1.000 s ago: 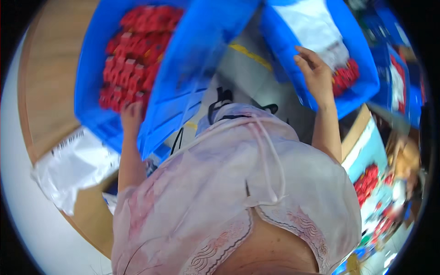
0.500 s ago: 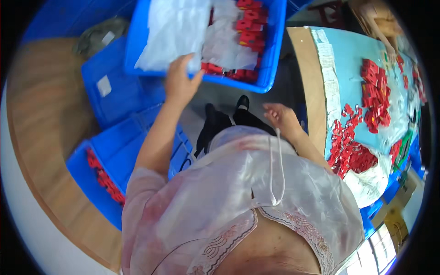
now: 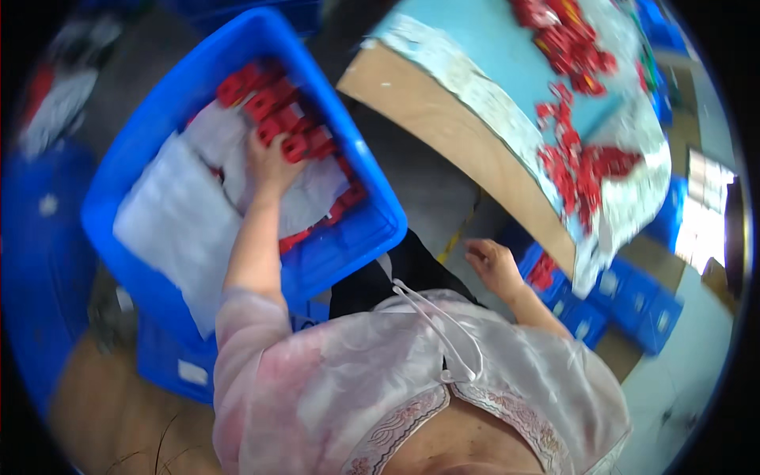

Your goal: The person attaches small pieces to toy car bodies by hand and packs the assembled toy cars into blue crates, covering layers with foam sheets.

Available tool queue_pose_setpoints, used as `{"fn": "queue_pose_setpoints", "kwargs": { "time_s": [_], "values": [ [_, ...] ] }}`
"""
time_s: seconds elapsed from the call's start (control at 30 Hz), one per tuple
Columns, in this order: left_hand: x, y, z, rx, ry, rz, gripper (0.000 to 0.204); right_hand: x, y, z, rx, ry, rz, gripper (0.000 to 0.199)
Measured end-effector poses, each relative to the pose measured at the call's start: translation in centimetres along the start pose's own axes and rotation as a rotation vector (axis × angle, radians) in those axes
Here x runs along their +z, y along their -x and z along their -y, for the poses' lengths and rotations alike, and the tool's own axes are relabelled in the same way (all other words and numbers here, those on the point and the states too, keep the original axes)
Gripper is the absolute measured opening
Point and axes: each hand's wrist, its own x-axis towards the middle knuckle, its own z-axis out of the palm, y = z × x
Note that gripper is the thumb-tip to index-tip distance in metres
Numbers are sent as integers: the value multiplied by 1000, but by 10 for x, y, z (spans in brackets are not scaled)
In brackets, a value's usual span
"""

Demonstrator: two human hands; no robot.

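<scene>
My left hand (image 3: 271, 168) reaches into a large blue plastic bin (image 3: 107, 194). Its fingers close around red plastic parts (image 3: 294, 148) that stand in a row there; the fingertips are partly hidden among them. Thin white sheets (image 3: 170, 218) cover much of the bin's contents, and one hangs over the near rim by my forearm. My right hand (image 3: 495, 267) hovers between my body and the table's edge, fingers curled in, with nothing visible in it.
On the right stands a table with a light-blue top (image 3: 467, 43) and wooden edge (image 3: 443, 131). Red parts (image 3: 566, 43) and smaller red pieces (image 3: 582, 170) lie there, some on a white bag (image 3: 645, 190). Blue boxes (image 3: 637, 305) stand beyond it.
The view has swung toward the right. My left hand has gone from the white sheet at the bin's near side to the red parts inside. My right hand stays curled.
</scene>
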Motion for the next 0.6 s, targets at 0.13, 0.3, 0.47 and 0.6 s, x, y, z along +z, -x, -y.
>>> {"fn": "queue_pose_setpoints", "kwargs": {
  "time_s": [0.13, 0.3, 0.47, 0.6],
  "values": [
    [-3, 10, 1, 54, -213, 40, 58, 4, -7, 2, 58, 2, 57, 26],
    [-16, -9, -22, 109, -317, 186, 58, -19, -20, -23, -7, 45, -258, 23],
    [-29, -14, -37, 31, -434, 310, 57, -87, -74, -53, 121, 77, -613, 24],
    [-48, 5, -58, 42, -461, 237, 56, -127, -133, -95, 162, -60, -687, 23]
  ]
}}
